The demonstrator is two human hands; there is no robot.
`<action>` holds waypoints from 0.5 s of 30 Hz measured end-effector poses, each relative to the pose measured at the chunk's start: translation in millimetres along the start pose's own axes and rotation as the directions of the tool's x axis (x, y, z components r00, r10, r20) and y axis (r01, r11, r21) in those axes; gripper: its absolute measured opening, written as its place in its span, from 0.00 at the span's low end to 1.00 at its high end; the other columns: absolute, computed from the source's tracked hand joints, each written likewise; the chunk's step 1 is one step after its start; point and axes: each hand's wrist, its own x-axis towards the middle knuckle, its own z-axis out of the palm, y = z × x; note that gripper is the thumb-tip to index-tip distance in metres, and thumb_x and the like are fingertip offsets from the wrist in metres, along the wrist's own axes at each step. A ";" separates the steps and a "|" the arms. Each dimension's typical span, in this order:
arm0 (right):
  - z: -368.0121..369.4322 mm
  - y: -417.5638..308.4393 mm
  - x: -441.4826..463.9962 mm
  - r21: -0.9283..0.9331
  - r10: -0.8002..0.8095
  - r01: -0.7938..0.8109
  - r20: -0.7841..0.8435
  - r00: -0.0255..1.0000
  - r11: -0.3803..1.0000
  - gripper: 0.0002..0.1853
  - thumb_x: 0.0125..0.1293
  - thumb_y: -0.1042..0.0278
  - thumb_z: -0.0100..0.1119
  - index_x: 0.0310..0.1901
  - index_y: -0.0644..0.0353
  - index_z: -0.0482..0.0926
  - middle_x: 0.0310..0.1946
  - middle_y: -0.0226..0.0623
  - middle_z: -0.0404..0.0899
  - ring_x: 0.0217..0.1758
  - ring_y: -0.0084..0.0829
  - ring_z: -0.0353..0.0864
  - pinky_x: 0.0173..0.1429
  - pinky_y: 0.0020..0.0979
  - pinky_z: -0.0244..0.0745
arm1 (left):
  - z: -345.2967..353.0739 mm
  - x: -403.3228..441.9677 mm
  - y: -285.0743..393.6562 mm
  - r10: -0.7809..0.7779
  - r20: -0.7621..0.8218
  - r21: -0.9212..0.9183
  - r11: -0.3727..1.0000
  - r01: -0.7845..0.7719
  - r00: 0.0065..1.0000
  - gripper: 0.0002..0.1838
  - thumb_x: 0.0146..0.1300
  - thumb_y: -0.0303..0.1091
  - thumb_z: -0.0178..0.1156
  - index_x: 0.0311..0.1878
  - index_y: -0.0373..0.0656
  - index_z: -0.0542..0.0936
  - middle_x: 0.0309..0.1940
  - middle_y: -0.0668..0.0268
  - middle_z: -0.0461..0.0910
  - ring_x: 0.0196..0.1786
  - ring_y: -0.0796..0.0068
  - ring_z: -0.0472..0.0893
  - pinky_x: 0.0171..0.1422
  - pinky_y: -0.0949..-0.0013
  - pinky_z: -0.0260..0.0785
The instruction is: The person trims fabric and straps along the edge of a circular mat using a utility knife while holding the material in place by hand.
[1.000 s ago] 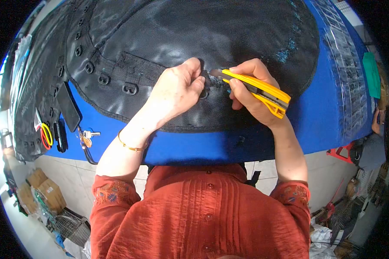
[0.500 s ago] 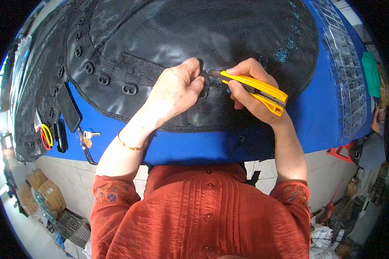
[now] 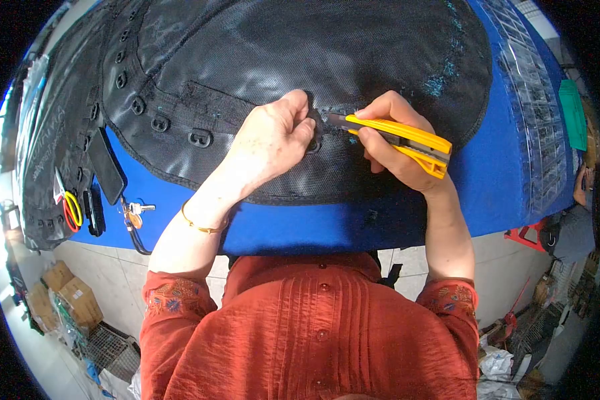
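A large black mesh fabric piece (image 3: 373, 60) with a rounded, bound edge lies in front of me. My left hand (image 3: 273, 137) is closed in a pinch on a black strap tab (image 3: 315, 127) at its middle; a dark ring shows just below the fingertips. In my right hand (image 3: 401, 157) is a yellow utility knife (image 3: 407, 132), its blade out and pointing left, close to the tab. Bluish thread bits (image 3: 343, 112) lie around the blade. Several black plastic rings (image 3: 199, 138) are fixed along the fabric's left side.
Under the fabric is a blue tabletop (image 3: 327, 227). A phone (image 3: 108, 167), scissors (image 3: 69, 208) and keys (image 3: 138, 209) lie to the left. More blue thread scraps (image 3: 437, 83) are on the fabric at right, and a clear plastic sheet (image 3: 533, 120) covers the table's right side.
My right hand has drawn the knife slightly right and down, so its blade is farther from the left fingertips. My left hand has stayed in place.
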 end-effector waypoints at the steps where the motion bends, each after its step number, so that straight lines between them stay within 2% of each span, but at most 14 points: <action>1: -0.8 1.3 -0.2 0.000 -0.010 0.010 0.001 1.000 1.000 0.07 0.69 0.66 0.61 0.45 0.54 0.76 0.26 0.27 0.80 0.20 0.17 0.77 0.25 0.23 0.74 | 0.2 -0.1 -0.1 -0.001 -0.002 -0.001 1.000 0.001 1.000 0.08 0.65 0.31 0.60 0.34 0.39 0.72 0.22 0.52 0.77 0.30 0.50 0.83 0.37 0.55 0.72; 3: -3.5 0.6 -0.9 0.001 -0.021 0.021 0.002 1.000 1.000 0.07 0.69 0.67 0.61 0.45 0.54 0.76 0.26 0.27 0.80 0.19 0.17 0.76 0.24 0.23 0.73 | 0.9 0.1 -1.6 -0.001 -0.001 -0.006 1.000 0.001 1.000 0.08 0.65 0.31 0.60 0.34 0.39 0.72 0.22 0.52 0.77 0.30 0.50 0.83 0.37 0.55 0.72; 6: -9.4 -2.6 -1.0 -0.033 0.052 -0.051 0.042 0.998 0.998 0.07 0.68 0.67 0.62 0.44 0.55 0.76 0.26 0.28 0.80 0.22 0.18 0.77 0.27 0.24 0.73 | 0.7 -0.1 -1.3 0.000 -0.001 -0.017 1.000 0.000 1.000 0.08 0.65 0.31 0.60 0.34 0.39 0.72 0.22 0.52 0.77 0.30 0.50 0.83 0.37 0.55 0.72; 8: -10.9 2.8 0.7 -0.106 -0.074 0.077 0.039 0.997 0.991 0.07 0.66 0.68 0.63 0.42 0.56 0.77 0.27 0.29 0.79 0.27 0.20 0.79 0.32 0.26 0.72 | 1.1 -0.3 -1.8 0.001 -0.001 -0.021 1.000 -0.001 1.000 0.09 0.65 0.31 0.61 0.34 0.39 0.72 0.21 0.52 0.77 0.30 0.50 0.83 0.37 0.55 0.72; 11: -12.8 -1.2 0.1 -0.149 -0.052 0.058 0.044 0.998 0.987 0.07 0.65 0.69 0.63 0.41 0.58 0.77 0.27 0.30 0.79 0.30 0.21 0.79 0.35 0.27 0.72 | 3.1 -0.3 -5.3 0.008 -0.022 0.002 1.000 -0.007 1.000 0.09 0.65 0.31 0.61 0.34 0.39 0.72 0.21 0.52 0.77 0.29 0.50 0.82 0.37 0.55 0.72; 15: -17.3 -3.3 -0.6 -0.169 -0.078 0.086 0.053 0.996 0.982 0.06 0.64 0.69 0.63 0.40 0.57 0.77 0.27 0.29 0.78 0.27 0.20 0.78 0.32 0.27 0.72 | 4.6 -0.9 -4.9 0.014 -0.056 -0.050 0.999 -0.017 0.998 0.08 0.65 0.31 0.61 0.34 0.38 0.72 0.21 0.51 0.77 0.29 0.50 0.82 0.37 0.56 0.72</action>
